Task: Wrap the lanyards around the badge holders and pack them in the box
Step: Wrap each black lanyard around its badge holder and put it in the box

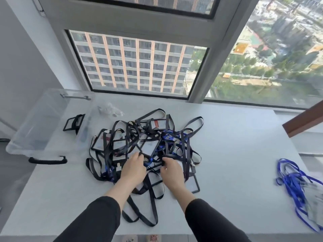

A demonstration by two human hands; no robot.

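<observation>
Your left hand (134,169) and right hand (172,172) were side by side at lower centre of the frame, dark sleeves (97,220) below them, fingers (138,156) curled and pinching the lanyards (188,149).

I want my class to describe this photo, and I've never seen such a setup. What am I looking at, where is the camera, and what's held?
No machine here: a person works with bare hands, and the single picture comes from a camera worn on their head, looking down. On the white table lies a tangled pile of lanyards and badge holders. The left hand and right hand each pinch black strap in that pile. A clear box at the left holds one wrapped badge holder; blue lanyards lie far right.
</observation>
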